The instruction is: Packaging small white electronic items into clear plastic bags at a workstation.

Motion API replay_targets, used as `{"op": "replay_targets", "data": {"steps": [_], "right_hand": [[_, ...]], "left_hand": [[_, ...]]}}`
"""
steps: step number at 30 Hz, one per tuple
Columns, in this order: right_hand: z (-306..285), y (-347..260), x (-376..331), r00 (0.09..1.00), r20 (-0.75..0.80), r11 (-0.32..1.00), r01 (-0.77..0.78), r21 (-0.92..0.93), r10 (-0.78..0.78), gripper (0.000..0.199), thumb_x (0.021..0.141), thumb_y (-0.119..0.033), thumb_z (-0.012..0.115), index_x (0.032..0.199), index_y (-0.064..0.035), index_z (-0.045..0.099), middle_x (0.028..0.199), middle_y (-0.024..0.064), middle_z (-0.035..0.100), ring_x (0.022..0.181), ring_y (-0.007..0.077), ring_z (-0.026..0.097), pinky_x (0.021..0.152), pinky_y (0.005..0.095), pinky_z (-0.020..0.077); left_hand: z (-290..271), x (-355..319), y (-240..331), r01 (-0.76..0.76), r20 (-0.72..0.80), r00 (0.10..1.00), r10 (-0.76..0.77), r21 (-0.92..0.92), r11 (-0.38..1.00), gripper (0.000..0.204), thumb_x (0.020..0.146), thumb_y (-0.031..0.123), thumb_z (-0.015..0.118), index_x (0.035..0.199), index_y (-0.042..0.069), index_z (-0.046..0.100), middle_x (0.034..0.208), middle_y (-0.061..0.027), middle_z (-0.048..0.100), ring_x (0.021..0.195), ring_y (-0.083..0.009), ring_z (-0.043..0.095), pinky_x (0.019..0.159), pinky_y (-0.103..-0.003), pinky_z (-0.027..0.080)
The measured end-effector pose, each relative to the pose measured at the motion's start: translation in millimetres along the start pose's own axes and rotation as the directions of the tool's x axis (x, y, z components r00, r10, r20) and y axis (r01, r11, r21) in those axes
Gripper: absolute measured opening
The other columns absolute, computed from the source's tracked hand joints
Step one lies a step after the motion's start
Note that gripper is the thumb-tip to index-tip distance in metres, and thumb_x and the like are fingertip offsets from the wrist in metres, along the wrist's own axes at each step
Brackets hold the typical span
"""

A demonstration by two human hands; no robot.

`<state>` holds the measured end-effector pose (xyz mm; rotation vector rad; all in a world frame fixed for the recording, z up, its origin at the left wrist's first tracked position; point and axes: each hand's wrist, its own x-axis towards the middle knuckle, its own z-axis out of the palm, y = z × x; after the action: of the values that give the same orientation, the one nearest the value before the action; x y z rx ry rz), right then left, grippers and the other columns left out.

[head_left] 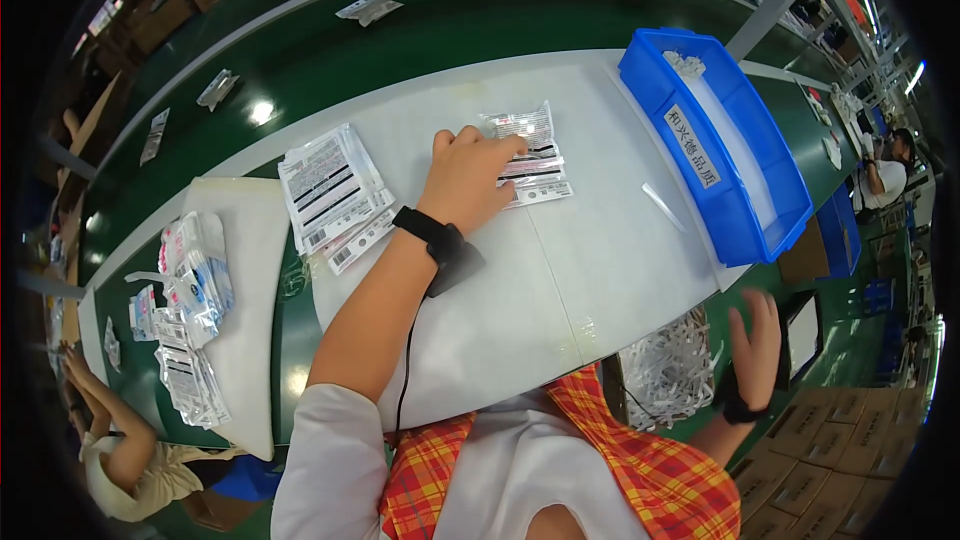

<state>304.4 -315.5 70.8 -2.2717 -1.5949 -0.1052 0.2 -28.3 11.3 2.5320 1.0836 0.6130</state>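
Note:
My left hand point(468, 178) is at the left edge of a small stack of printed foil packets point(540, 162) on the white work mat. Its index finger and thumb close on that edge; the other fingers are curled. A larger fanned stack of similar flat packets point(335, 190) lies left of this hand, by its wrist. Out to the right, beyond the mat's near edge, my right hand point(755, 342) is raised with fingers stretched and nothing visible in it. Beside it, lower down, is a bin of cut white strips point(668, 370).
A blue plastic tray point(660, 75) stands at the mat's right side, and a thin clear strip point(663, 208) lies near it. More packets point(190, 290) are piled at the left. Single packets point(370, 9) lie on the green belt. A co-worker point(125, 455) is at lower left; cartons point(830, 460) stand lower right.

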Motion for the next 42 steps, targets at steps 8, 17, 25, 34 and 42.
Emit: {"op": "replay_targets", "data": {"steps": [8,17,25,34,42], "right_hand": [[113.4,-161.3,153.9,0.93,0.274,0.969,0.246,0.034,-0.246,0.045,0.089,-0.036,0.062,0.109,0.0026,0.054,0.105,0.0205,0.062,0.089,0.0353,0.062,0.076,0.0402,0.0501],[150.0,-149.3,232.3,0.718,0.516,0.88,0.327,0.344,-0.468,0.027,0.086,-0.029,0.064,0.091,-0.0021,0.059,0.081,0.0123,0.061,0.07,0.0232,0.057,0.066,0.0324,0.0474],[126.2,-229.7,370.7,0.696,0.469,0.39,-0.285,0.876,-0.544,0.017,0.091,-0.022,0.056,0.095,-0.0079,0.065,0.09,0.002,0.064,0.084,0.0127,0.061,0.076,0.0269,0.0487],[198.2,-424.4,219.0,0.133,0.367,0.334,0.757,0.562,-0.92,0.021,0.084,-0.017,0.063,0.098,-0.0017,0.064,0.085,0.0136,0.066,0.082,0.0284,0.064,0.075,0.0361,0.051],[182.4,-414.7,190.2,0.068,0.422,0.294,0.815,0.5,-0.904,0.028,0.077,-0.008,0.061,0.105,-0.0034,0.062,0.093,0.0192,0.065,0.091,0.0376,0.062,0.08,0.0445,0.0494]], "left_hand": [[4.4,-13.4,2.3,0.01,-0.111,0.994,0.015,0.219,0.976,0.044,0.07,0.034,0.075,0.108,0.015,0.064,0.101,-0.0013,0.056,0.097,-0.0236,0.048,0.084,-0.039,0.033],[5.2,-19.0,-6.1,0.147,-0.1,0.986,-0.132,0.165,0.975,0.056,0.07,0.047,0.076,0.109,0.011,0.06,0.104,-0.0046,0.054,0.098,-0.0243,0.047,0.085,-0.039,0.033],[7.2,-9.4,-6.7,0.328,-0.134,0.943,-0.305,0.214,0.92,0.052,0.073,0.047,0.073,0.102,0.005,0.06,0.101,-0.0072,0.053,0.098,-0.0242,0.047,0.087,-0.038,0.032],[-19.7,-13.2,-14.4,0.273,-0.03,0.962,-0.272,0.189,0.943,0.041,0.079,0.039,0.067,0.1,0.005,0.061,0.106,-0.0106,0.053,0.1,-0.0256,0.048,0.088,-0.04,0.036],[75.8,-1.6,-21.9,-0.046,-0.772,0.592,-0.232,-0.319,0.947,0.023,0.082,0.016,0.056,0.101,0.005,0.06,0.093,-0.0117,0.063,0.089,-0.0282,0.056,0.08,-0.045,0.044]]}}
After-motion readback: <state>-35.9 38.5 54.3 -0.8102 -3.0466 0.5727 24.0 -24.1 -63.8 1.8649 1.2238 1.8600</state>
